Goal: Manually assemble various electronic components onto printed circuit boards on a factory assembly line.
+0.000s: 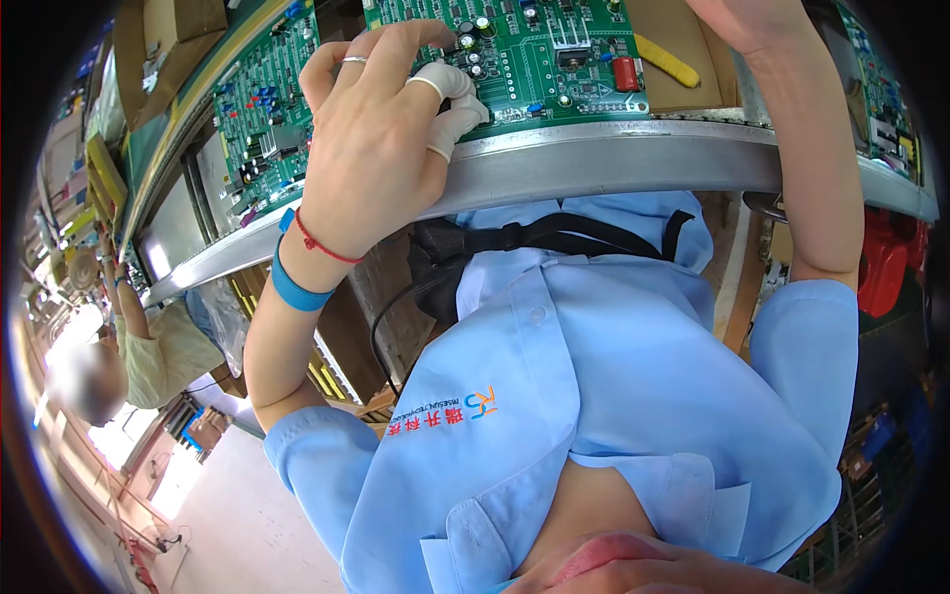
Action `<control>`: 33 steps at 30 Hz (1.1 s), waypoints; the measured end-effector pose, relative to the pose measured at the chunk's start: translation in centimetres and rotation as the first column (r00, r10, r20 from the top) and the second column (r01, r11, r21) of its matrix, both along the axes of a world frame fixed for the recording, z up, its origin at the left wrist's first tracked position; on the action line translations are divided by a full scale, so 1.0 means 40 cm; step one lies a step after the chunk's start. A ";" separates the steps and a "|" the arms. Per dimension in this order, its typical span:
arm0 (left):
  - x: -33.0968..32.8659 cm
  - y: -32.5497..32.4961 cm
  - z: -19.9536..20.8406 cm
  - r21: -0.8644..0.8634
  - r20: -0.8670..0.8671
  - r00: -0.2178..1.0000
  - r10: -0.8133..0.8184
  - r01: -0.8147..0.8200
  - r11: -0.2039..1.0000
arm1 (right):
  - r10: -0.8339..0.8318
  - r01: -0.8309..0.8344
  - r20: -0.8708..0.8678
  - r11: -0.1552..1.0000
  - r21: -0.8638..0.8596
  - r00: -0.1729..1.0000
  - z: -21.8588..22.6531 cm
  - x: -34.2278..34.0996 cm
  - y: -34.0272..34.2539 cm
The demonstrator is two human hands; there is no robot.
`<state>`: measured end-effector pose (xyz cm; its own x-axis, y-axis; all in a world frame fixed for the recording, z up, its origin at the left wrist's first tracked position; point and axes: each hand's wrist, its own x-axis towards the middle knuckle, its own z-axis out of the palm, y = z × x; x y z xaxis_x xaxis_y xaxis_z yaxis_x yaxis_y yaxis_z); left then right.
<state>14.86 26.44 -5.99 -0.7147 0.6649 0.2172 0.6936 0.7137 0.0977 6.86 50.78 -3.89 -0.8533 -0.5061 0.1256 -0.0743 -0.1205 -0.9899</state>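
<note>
My left hand [386, 129] bends over the near left part of a green circuit board [534, 79] full of small parts. White finger cots cover its thumb and index finger, which curl close together by some small round capacitors [471, 42]. What they pinch, if anything, is hidden. A blue wrist strap [297, 282] and a red cord circle that wrist. My right hand [747, 20] reaches past the board's right side, and the top edge of the view cuts off its fingers. A red capacitor [625, 73] and a metal heat sink [571, 48] stand on the board.
A metal rail [614, 158] runs along the bench front. More green boards lie left [262, 119] and far right [881, 119]. A yellow strip [668, 61] rests on cardboard beside the board. Another person [163, 346] is at the far left. A red plastic object [886, 262] sits below right.
</note>
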 end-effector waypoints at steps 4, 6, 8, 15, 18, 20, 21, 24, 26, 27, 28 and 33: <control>0.006 0.006 0.004 0.019 -0.016 0.999 -0.049 0.050 0.999 | -0.008 0.008 -0.001 0.999 0.034 1.000 0.008 0.010 -0.005; 0.008 0.006 -0.002 0.024 -0.035 0.999 -0.039 0.040 0.999 | -0.028 0.029 -0.014 0.998 0.047 1.000 0.003 0.012 -0.008; 0.012 0.005 -0.007 0.031 -0.052 0.998 -0.028 0.030 0.999 | -0.024 0.024 -0.018 0.999 0.032 1.000 -0.007 0.009 -0.007; 0.013 0.002 -0.009 0.040 -0.038 0.999 -0.033 0.034 0.999 | -0.038 0.037 0.028 0.999 0.032 0.999 -0.009 0.009 -0.013; 0.015 0.000 -0.014 0.048 -0.037 0.999 -0.029 0.031 0.998 | -0.027 0.026 0.028 0.999 0.027 0.999 -0.008 0.010 -0.013; 0.012 -0.002 -0.019 0.066 -0.025 1.000 -0.019 0.020 0.998 | -0.028 0.028 0.021 0.999 0.040 0.999 -0.004 0.012 -0.015; 0.011 -0.004 -0.020 0.075 -0.014 1.000 -0.014 0.015 0.997 | -0.029 0.028 0.013 0.998 0.055 1.000 -0.002 0.012 -0.017; 0.006 0.000 -0.016 0.063 -0.007 1.000 -0.026 0.027 0.998 | -0.038 0.039 -0.021 0.997 0.064 0.999 -0.006 0.006 -0.013; 0.003 0.009 -0.006 0.042 -0.017 0.999 -0.040 0.040 0.998 | -0.053 0.053 -0.010 0.996 0.066 0.999 0.003 0.014 -0.008; 0.004 0.018 0.000 0.005 -0.051 0.997 -0.060 0.061 0.998 | -0.064 0.063 0.001 0.996 0.068 0.998 0.008 0.017 -0.004; 0.013 0.019 0.002 -0.040 -0.084 0.994 -0.064 0.061 0.997 | -0.052 0.052 -0.001 0.997 0.062 0.999 0.004 0.014 -0.012; 0.046 0.029 0.017 -0.175 -0.109 0.994 -0.011 -0.008 0.985 | -0.043 0.040 0.026 0.995 0.089 0.999 0.006 0.012 -0.022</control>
